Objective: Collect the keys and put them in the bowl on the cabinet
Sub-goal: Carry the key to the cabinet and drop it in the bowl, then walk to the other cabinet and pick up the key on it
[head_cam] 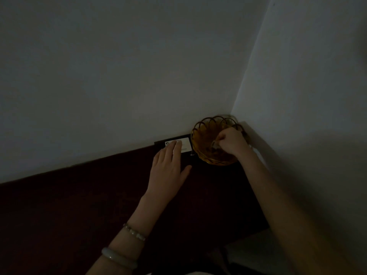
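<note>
An amber bowl [202, 135] with a scalloped rim stands in the corner of the dark cabinet top [99, 195]. My right hand [231, 142] is inside the bowl with its fingers closed on a small pale object, probably the keys [215, 144]; the dim light hides its shape. My left hand [168, 165] lies flat on the cabinet just left of the bowl, fingers spread and holding nothing, its fingertips over a white card.
A white card [185, 144] on a dark rectangle lies against the back wall, left of the bowl. Two pale walls [139, 66] meet behind the bowl. The cabinet's right edge [262, 195] drops off beside my right forearm. The scene is very dark.
</note>
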